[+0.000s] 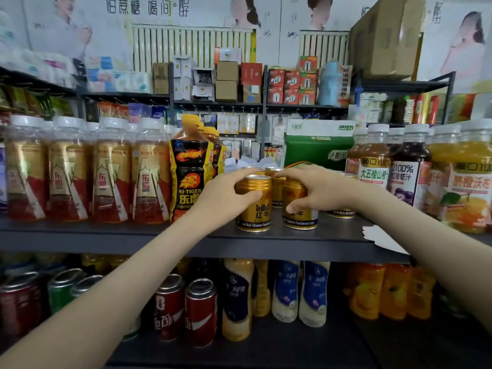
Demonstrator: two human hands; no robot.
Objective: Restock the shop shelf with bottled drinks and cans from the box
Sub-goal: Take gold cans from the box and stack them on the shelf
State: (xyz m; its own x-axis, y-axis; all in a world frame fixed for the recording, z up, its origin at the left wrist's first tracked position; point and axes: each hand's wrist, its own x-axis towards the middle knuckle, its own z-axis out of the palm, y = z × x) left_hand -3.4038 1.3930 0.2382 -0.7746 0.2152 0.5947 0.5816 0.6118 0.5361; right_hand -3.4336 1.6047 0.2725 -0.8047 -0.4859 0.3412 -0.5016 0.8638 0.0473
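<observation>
1. The left hand [226, 198] grasps the left Red Bull can [254, 206], with the fingers curled around its upper part.
2. The right hand [319, 190] grasps the right Red Bull can [299, 211]; the thumb presses on the front and the fingers go over the top.
3. Both gold cans stand upright on the dark shelf [106, 235], near its front edge and just beside each other.
4. More gold cans [277, 190] stand behind these two.
5. To the left of the cans stands a Hi-Tiger bottle [190, 174], and further left a row of white-capped bottles [111, 169].
6. To the right stand juice bottles [375, 161], and a green carton [319, 147] is behind the cans.
7. A white paper [383, 238] lies on the shelf edge at the right.
8. On the lower shelf [279, 350] stand red cola cans [199, 310] and cream-coloured bottles [286, 288].
</observation>
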